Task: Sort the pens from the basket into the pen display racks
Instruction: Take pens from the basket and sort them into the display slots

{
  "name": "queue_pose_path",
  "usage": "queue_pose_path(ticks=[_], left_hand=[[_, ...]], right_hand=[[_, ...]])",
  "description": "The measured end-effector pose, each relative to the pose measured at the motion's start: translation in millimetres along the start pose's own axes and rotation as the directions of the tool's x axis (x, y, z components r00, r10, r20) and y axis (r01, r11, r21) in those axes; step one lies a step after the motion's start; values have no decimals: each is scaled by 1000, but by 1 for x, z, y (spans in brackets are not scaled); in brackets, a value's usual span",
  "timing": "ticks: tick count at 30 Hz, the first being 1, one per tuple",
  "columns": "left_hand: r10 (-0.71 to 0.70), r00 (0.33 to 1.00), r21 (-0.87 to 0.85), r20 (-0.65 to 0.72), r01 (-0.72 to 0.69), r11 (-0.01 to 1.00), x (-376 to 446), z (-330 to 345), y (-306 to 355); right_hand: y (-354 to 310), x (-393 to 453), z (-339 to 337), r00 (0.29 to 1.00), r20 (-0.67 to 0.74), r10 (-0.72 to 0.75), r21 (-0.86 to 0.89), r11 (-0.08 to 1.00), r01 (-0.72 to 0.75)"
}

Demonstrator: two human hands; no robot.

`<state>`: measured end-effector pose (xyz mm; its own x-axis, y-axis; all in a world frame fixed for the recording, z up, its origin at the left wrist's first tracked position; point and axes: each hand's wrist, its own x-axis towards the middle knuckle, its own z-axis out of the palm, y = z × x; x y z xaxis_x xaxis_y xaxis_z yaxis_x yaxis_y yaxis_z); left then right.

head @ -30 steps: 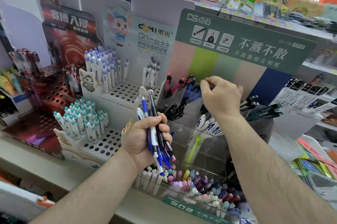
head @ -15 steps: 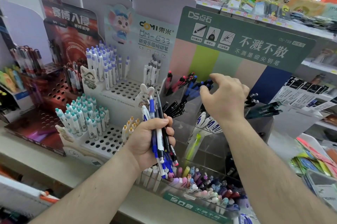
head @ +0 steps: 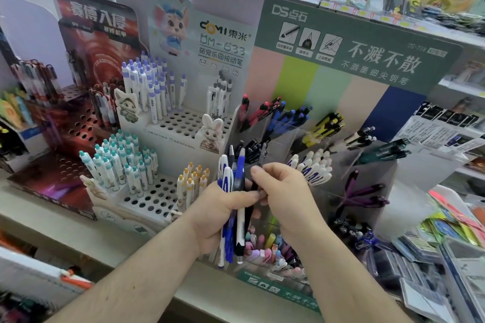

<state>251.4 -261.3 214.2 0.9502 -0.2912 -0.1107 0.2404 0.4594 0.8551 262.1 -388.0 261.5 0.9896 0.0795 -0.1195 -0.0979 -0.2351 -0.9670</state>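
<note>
The task is standing partway through, as a judgement from the layout. The left hand (head: 220,215) is clenching an upright bundle of blue, white and black plastic click pens (head: 233,207), so several pens are waiting to be sorted. The right hand (head: 286,199) is reaching into that bundle, and its fingers (head: 258,173) are pinching a slim black pen (head: 254,186) at the bundle's right edge; this pen is likely the next one due for a rack. The basket named in the task is not appearing in the head view.

The racks are already carrying stock:

- The clear acrylic tiered rack with the green header card (head: 354,41) is standing directly behind the hands. Its upper compartments are holding red-and-black pens (head: 262,110), blue-and-black pens (head: 296,115) and yellow-and-black pens (head: 325,125). A lower compartment is holding white pens with dark blue grips (head: 312,167), just beside the right hand. Purple pens (head: 362,194) are lying further right.
- The front bin is holding pastel pens (head: 265,249), just below the hands.
- The white perforated cardboard rack (head: 168,125) to the left is holding white pens with lilac caps (head: 149,86) on top and teal-capped pens (head: 120,162) lower down. Many holes are standing vacant.
</note>
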Motion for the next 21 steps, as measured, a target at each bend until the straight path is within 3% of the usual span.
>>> queue_pose_path(ticks=[3, 6, 9, 15, 17, 21], left_hand=[[-46, 995, -167, -85, 32, 985, 0, -1, -4], [-52, 981, -223, -187, 9, 975, 1, -5, -4], [-19, 976, -284, -216, -45, 958, -1, -12, 5], [-44, 992, -481, -122, -20, 877, -4, -20, 15], [-42, 995, -511, -85, -7, 860, -5, -21, 14], [-10, 1000, -651, 3, 9, 759, -6, -24, 14]], right_hand=[[-3, -2, 3, 999, -41, 14, 158, 987, -8], [-4, -2, -2, 996, -40, -75, 174, 981, 81], [1, -6, -12, 974, 37, -226, -125, 965, 229], [11, -11, -12, 917, 133, -376, -574, 725, 381], [12, -11, -9, 903, 141, -406, -610, 683, 402], [10, -15, -8, 927, 163, -339, -491, 786, 374]])
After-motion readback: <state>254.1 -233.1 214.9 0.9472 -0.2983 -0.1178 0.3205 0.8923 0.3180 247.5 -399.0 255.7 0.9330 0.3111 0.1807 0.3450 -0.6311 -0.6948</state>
